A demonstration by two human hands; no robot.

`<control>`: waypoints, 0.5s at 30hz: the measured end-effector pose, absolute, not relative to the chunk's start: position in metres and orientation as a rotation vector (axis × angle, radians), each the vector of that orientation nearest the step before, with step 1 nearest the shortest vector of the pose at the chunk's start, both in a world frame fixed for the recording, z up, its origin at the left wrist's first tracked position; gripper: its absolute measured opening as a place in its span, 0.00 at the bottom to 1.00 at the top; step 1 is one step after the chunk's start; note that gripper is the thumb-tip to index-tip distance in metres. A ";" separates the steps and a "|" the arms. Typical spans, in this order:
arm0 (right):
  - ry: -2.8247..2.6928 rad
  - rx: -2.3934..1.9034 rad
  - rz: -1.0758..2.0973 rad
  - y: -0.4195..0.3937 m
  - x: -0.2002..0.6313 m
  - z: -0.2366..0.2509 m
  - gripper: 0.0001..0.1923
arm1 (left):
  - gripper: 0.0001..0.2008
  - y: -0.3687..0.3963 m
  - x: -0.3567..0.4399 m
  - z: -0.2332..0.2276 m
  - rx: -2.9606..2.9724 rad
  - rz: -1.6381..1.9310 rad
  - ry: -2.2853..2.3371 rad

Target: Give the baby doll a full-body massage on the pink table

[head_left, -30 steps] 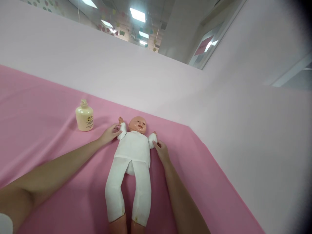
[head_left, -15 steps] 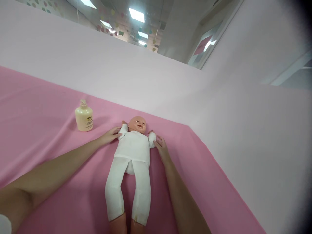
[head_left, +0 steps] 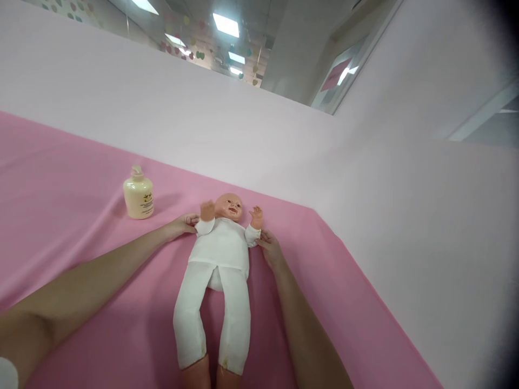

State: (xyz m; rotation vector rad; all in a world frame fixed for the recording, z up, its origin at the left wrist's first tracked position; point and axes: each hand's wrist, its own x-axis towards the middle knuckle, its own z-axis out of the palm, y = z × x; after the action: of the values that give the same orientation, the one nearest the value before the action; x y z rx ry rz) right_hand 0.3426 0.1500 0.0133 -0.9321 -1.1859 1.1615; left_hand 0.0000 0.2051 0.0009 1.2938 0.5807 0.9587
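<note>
A baby doll [head_left: 220, 243] in a white cloth body lies face up on the pink cover, its bare feet cut off at the bottom of the view. With fingers curled, my left hand [head_left: 184, 224] grips the sleeve-covered arm on the left at the elbow. On the other side, my right hand [head_left: 271, 248] pinches the opposite arm near its elbow. Both doll forearms are bent up, hands raised beside the head. Some of my fingertips are hidden behind the doll's sleeves.
A cream pump bottle [head_left: 138, 195] stands upright on the pink cover [head_left: 73, 178], left of the doll's head. Behind and to the right rises a white padded wall [head_left: 259, 140]. Above it, a glass pane [head_left: 300, 54] reflects ceiling lights.
Both doll forearms have tipped upward, raising its hands. My left fingers have curled in from lying extended along the arm; my right fingers have closed from spread onto the other arm.
</note>
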 end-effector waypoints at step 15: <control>-1.379 -1.082 1.126 0.140 0.344 0.017 0.05 | 0.17 0.188 0.000 0.026 1.683 0.783 0.730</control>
State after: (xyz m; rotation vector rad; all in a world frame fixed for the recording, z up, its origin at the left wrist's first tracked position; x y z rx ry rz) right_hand 0.3440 0.1401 0.0172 -1.0815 -1.3786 1.1263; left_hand -0.0004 0.1875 0.0260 1.6833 0.7295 0.7830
